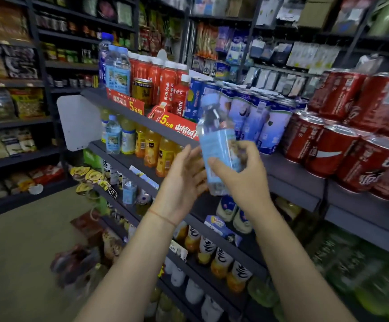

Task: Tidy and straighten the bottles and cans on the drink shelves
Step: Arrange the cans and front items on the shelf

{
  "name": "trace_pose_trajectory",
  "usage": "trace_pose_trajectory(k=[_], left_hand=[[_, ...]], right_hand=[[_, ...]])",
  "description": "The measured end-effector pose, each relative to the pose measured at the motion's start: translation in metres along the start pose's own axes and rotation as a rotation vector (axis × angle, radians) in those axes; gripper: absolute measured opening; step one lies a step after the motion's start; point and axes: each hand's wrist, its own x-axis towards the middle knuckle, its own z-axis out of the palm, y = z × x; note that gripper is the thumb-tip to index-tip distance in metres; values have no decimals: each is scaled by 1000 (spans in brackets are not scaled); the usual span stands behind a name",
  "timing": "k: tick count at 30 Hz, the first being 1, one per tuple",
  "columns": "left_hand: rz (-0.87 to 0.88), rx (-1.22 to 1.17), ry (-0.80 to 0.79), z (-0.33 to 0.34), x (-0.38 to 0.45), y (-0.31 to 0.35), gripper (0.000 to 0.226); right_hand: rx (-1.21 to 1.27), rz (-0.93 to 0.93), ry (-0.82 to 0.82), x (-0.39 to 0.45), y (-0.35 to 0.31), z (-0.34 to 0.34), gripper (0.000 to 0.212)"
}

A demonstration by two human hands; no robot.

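Observation:
A clear water bottle with a light blue label and blue cap (216,138) is held upright in front of the top drink shelf (288,173). My right hand (240,173) is wrapped around its lower half. My left hand (182,180) is beside it on the left, fingers spread, palm near the bottle's base; whether it touches is unclear. Behind the bottle stand pale blue cans (256,117) and red cola cans (342,147). Red juice bottles (163,82) and a large water bottle (117,70) fill the shelf's left end.
Lower shelves carry orange juice bottles (156,147), small water bottles (113,135), white-and-orange bottles (212,252) and green bottles (363,270). Red price tags (172,122) hang on the shelf edge. Snack racks (10,101) line the aisle on the left; bagged goods lie on the floor (77,263).

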Motion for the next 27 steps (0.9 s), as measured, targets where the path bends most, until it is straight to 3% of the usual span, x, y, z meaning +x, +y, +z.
trace_pose_trajectory(k=[3, 7, 10, 13, 16, 19, 22, 24, 27], left_hand=[[-51, -35, -43, 24, -32, -37, 63], [-160, -61, 41, 66, -85, -102, 58], [-218, -10, 32, 124, -130, -151, 59], [-240, 102, -97, 199, -180, -199, 63], [-241, 199, -244, 278, -228, -249, 59], [-270, 198, -447, 350, -270, -294, 61], [-292, 222, -562, 421, -297, -328, 59], [-254, 267, -541, 467, -305, -350, 49], [6, 463, -441, 520, -310, -384, 23]], right_hand=[[-122, 88, -83, -53, 19, -19, 41], [-55, 175, -22, -121, 44, -87, 14], [79, 255, 28, -179, 49, -167, 24], [143, 261, 17, -241, 41, -255, 24], [179, 263, -32, -297, 27, -343, 46], [154, 200, 90, -341, 14, -424, 52], [101, 169, 219, -374, 4, -505, 46], [23, 159, 320, -389, -1, -556, 41], [-73, 132, 499, -402, -10, -631, 33]])
